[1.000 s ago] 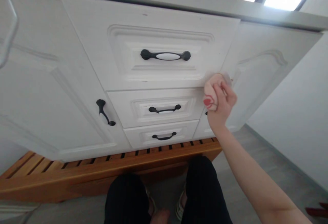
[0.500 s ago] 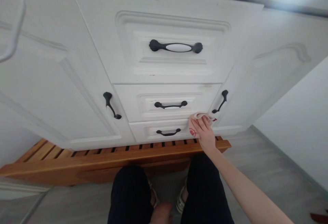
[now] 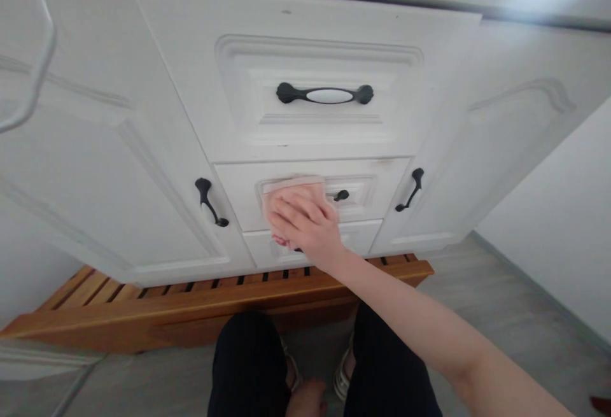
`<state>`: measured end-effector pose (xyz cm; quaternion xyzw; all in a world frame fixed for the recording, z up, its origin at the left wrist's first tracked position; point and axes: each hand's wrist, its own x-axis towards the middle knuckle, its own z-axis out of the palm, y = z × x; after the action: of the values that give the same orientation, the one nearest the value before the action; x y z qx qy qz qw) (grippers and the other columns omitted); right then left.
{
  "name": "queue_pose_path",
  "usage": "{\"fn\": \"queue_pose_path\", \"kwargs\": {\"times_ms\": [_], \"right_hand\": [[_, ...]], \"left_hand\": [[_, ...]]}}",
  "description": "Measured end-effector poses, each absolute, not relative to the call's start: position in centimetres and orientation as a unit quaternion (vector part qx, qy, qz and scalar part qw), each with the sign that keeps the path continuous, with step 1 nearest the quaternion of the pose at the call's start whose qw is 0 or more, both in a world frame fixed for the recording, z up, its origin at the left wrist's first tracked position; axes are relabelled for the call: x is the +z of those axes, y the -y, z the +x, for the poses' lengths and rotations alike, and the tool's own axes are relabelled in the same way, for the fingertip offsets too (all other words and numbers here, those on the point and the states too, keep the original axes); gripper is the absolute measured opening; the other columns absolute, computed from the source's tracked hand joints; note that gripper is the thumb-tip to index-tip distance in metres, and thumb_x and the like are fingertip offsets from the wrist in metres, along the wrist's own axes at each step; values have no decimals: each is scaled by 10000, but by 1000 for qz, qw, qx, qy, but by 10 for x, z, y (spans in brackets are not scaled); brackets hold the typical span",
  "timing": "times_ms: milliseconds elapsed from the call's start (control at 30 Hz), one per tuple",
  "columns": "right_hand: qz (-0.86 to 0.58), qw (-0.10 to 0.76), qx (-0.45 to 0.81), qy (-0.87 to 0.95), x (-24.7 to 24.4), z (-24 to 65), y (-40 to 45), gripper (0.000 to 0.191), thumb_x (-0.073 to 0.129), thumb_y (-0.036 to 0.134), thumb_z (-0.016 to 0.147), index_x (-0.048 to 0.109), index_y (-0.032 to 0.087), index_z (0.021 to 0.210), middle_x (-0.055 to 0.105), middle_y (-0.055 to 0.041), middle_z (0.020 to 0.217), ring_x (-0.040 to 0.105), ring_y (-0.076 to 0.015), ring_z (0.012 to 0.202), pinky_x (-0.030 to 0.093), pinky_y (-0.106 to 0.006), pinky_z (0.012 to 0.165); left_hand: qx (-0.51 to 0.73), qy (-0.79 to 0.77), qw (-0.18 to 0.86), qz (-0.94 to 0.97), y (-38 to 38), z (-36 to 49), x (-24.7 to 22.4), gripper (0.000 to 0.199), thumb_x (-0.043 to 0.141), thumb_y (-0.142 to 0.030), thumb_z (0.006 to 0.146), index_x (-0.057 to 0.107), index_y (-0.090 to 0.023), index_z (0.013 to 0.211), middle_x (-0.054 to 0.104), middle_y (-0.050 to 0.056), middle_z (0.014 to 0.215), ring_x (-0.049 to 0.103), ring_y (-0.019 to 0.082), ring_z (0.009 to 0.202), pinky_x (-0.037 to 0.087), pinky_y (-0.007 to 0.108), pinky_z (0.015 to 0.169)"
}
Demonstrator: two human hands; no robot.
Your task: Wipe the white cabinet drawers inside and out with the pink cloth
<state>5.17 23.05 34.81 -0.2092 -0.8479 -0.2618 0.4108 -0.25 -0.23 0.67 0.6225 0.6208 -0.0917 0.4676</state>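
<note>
My right hand (image 3: 308,223) presses a pink cloth (image 3: 296,186) against the middle drawer (image 3: 238,197) of a white cabinet. The fingers lie over the cloth, which covers most of that drawer's dark handle (image 3: 342,195); only the right end shows. Below, the hand and cloth hide much of the bottom drawer (image 3: 363,235) and its handle. My left hand (image 3: 307,399) hangs low between my knees at the lower edge of the view, blurred, its fingers not clear.
The top drawer has a dark handle (image 3: 324,94) with a white oval inlay. Cabinet doors with handles (image 3: 210,204) flank the drawers. A slatted wooden bench (image 3: 191,305) stands along the cabinet's foot, before my knees. At the left hangs a white curved bar (image 3: 41,67).
My right hand has moved left with the pink cloth, from the right end of the lower drawers onto the middle drawer's handle. The left hand stays low between the knees.
</note>
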Motion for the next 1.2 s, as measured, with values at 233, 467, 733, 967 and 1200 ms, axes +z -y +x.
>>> {"fn": "queue_pose_path", "kwargs": {"times_ms": [233, 467, 733, 967, 1200], "right_hand": [[-184, 347, -353, 849, 350, 84, -264, 269, 541, 271, 1037, 660, 283, 1278, 627, 70, 1442, 515, -189, 1318, 390, -363, 1052], [-159, 346, -369, 848, 347, 139, -288, 353, 684, 280, 955, 657, 452, 1262, 665, 23, 1379, 551, -191, 1279, 375, -378, 1009], [-184, 375, -343, 841, 334, 182, -303, 219, 660, 225, 956, 737, 347, 1120, 669, -22, 1381, 553, -209, 1337, 434, -358, 1012], [-340, 309, -235, 856, 310, 222, -274, 340, 600, 153, 947, 737, 314, 1213, 701, -37, 1322, 598, -247, 1189, 477, -384, 923], [-440, 273, 95, 850, 271, 269, -219, 479, 522, 140, 798, 784, 279, 1175, 696, -89, 1283, 645, -280, 1162, 528, -450, 997]], "left_hand": [[-104, -622, 454, 629, 0, -4, 8, 536, 546, -204, 846, 613, -208, 1378, 613, 95, 1441, 550, 231, 1359, 375, 310, 1145], [-83, -634, 459, 617, 3, -5, 1, 558, 551, -216, 836, 605, -226, 1391, 583, 83, 1481, 515, 247, 1395, 352, 350, 1176], [-81, -629, 458, 623, -1, -7, 0, 519, 568, -236, 840, 629, -230, 1355, 630, 86, 1416, 564, 241, 1340, 390, 337, 1134], [-96, -624, 453, 630, 0, -4, 7, 483, 544, -243, 854, 655, -225, 1324, 623, 107, 1419, 555, 273, 1354, 404, 371, 1127], [-49, -646, 429, 630, -2, 2, 22, 503, 527, -162, 822, 656, -214, 1305, 608, 89, 1440, 547, 235, 1357, 374, 344, 1162]]}}
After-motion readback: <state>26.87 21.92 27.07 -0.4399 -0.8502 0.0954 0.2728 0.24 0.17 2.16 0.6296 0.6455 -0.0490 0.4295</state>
